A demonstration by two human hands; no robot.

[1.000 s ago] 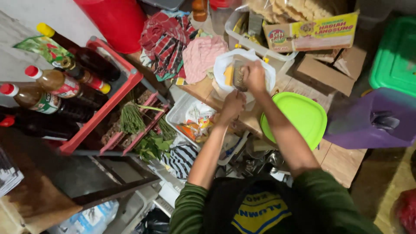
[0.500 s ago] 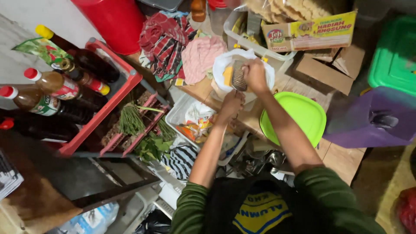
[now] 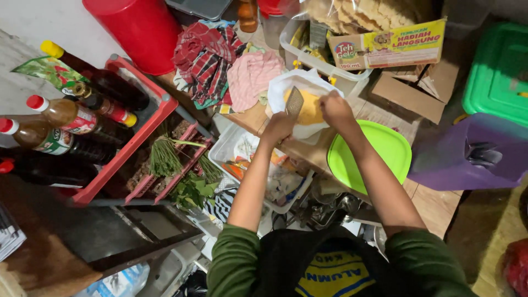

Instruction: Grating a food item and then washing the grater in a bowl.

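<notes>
Left hand (image 3: 278, 127): grip closed on grater (image 3: 294, 102). Right hand (image 3: 334, 107): closed, contents unclear, over white bowl (image 3: 278, 88). Risk: scraped knuckles.

So there's a flat metal grater (image 3: 294, 102) standing tilted over a white plastic bowl (image 3: 278, 88), with a yellow lump of food (image 3: 311, 109) pressed against it, pile of yellow shreds inside the bowl.

We can't see what the right hand (image 3: 335, 108) grips; yellow food in the white plastic bag (image 3: 286, 88) is half hidden by the grater blade (image 3: 294, 102).
</notes>
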